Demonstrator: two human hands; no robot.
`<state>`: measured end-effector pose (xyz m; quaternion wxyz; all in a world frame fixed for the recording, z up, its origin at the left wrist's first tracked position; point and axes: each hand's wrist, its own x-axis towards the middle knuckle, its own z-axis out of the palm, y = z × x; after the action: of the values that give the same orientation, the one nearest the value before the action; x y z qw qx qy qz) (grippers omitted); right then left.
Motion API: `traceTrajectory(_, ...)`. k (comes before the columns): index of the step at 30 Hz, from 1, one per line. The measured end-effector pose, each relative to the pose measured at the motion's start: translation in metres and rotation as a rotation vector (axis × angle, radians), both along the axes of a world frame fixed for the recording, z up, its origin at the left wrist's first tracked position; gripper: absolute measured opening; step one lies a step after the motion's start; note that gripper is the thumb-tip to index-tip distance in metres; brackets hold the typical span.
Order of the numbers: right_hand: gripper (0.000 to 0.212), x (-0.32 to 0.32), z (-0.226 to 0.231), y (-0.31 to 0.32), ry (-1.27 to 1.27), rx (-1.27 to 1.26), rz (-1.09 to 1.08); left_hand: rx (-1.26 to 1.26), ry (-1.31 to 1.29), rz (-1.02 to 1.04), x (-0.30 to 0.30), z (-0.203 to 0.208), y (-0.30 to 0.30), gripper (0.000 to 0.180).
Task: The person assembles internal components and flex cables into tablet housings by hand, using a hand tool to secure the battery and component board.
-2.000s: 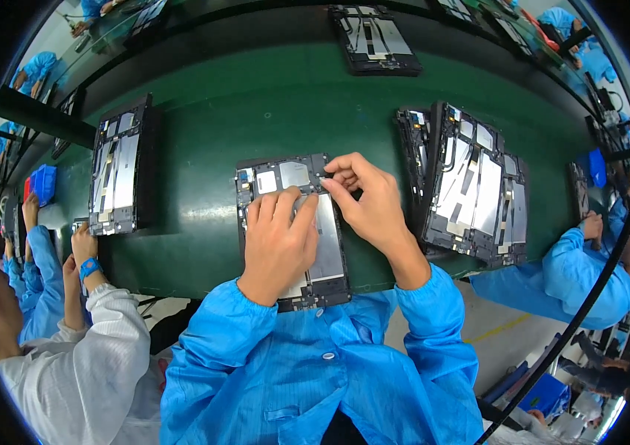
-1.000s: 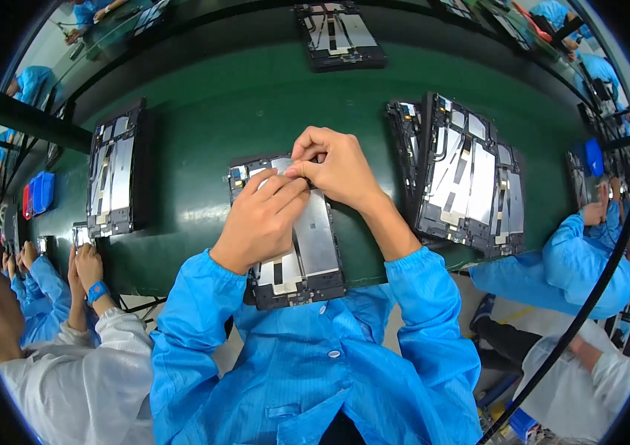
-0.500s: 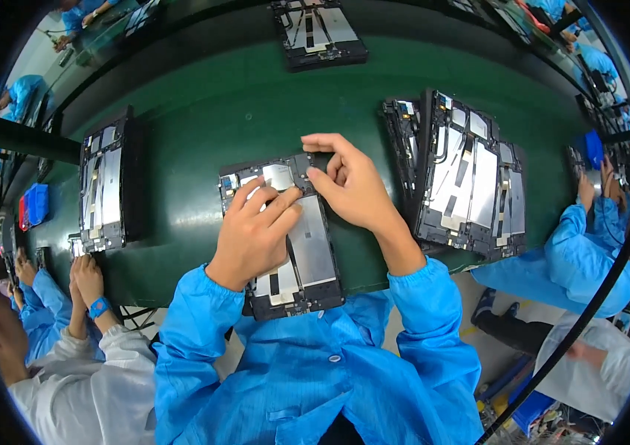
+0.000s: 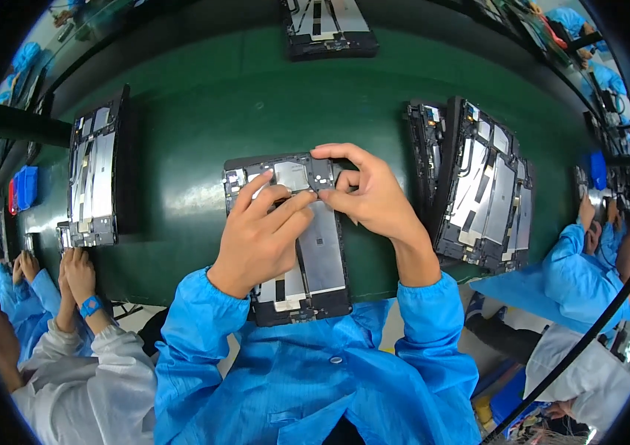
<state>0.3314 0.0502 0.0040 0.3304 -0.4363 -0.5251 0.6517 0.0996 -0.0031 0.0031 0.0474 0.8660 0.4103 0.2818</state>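
One tablet, long axis pointing away

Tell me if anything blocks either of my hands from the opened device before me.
Nothing visible does: your left hand lies over the opened device, and your right hand is at its upper right corner. The fanned stack of similar devices is off to the right, not between.

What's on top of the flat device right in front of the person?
The left hand lies over the left side of the device, and the right hand reaches over its upper right corner. Silver panels show around them; whatever sits directly beneath the hands is hidden.
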Motion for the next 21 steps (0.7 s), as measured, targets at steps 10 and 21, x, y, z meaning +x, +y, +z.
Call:
traceTrajectory(10,0.060,-0.005,0.006,0.000,-0.039,-0.085,0.001,-0.030,0.006,-0.010,-0.005,-0.003,-0.003,0.029)
traceTrajectory(21,0.048,-0.009,0.004,-0.003,-0.081,-0.003,-0.065,0.113,-0.163,0.271,-0.002,0.024,-0.099,0.031)
